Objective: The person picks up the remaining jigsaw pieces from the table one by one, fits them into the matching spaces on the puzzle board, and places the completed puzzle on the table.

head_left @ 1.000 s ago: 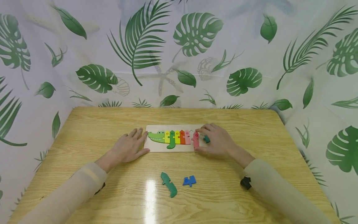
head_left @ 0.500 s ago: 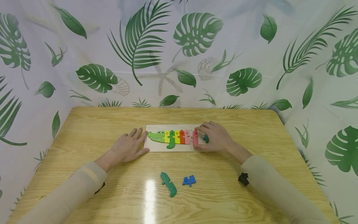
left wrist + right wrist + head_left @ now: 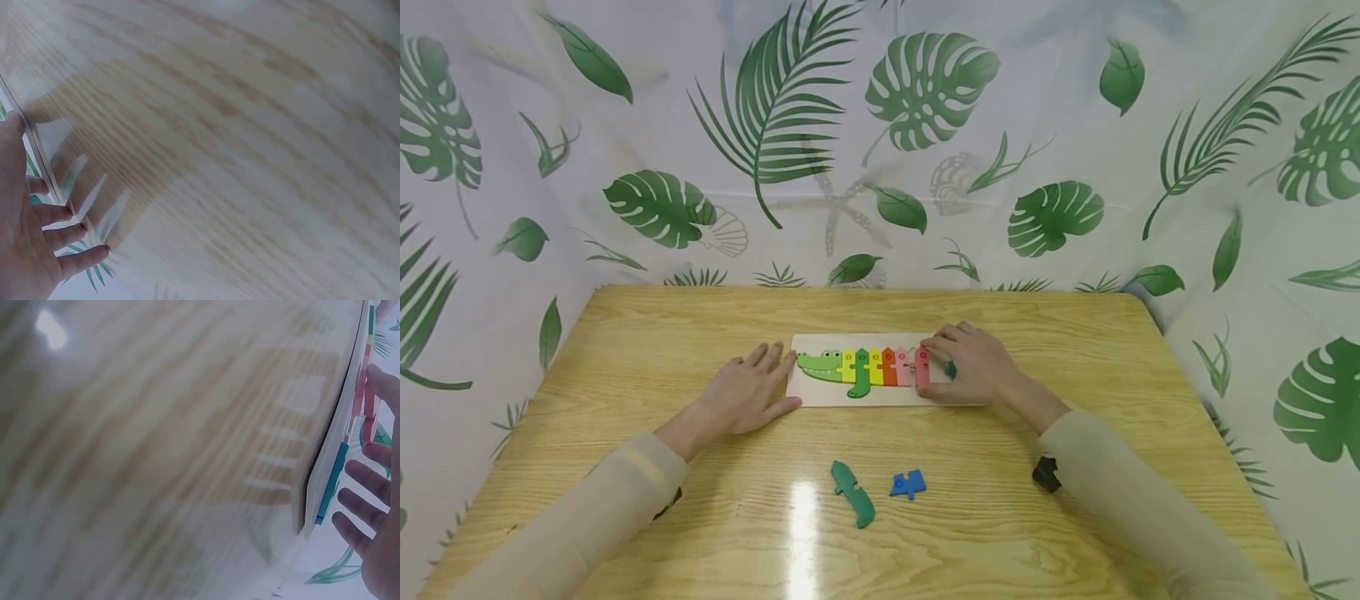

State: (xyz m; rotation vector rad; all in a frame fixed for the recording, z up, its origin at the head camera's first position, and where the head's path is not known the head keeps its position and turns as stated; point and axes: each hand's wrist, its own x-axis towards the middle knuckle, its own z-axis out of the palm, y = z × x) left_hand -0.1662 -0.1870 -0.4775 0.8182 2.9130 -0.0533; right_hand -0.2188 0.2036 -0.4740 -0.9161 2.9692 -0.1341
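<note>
A white crocodile puzzle board (image 3: 818,396) lies on the table, with the green head and several coloured body pieces set in a row. My left hand (image 3: 745,393) rests at its left end, fingers spread and straight, thumb and index at the edge. Over the board's right part, my right hand (image 3: 976,368) pinches a dark pink puzzle piece (image 3: 922,367) between thumb and index finger, close beside the light pink piece (image 3: 902,367). In the right wrist view this pinched piece (image 3: 370,419) stands a little above the board. A teal piece (image 3: 951,369) on the board is partly hidden by that hand.
In front of the board, a dark green leg piece (image 3: 853,494) and a blue piece (image 3: 909,483) lie loose on the wooden table (image 3: 715,533). A leaf-print cloth (image 3: 880,167) hangs behind and at both sides.
My right hand has shifted slightly left with the dark pink piece, bringing it closer to the light pink one. The left hand has stayed where it was.
</note>
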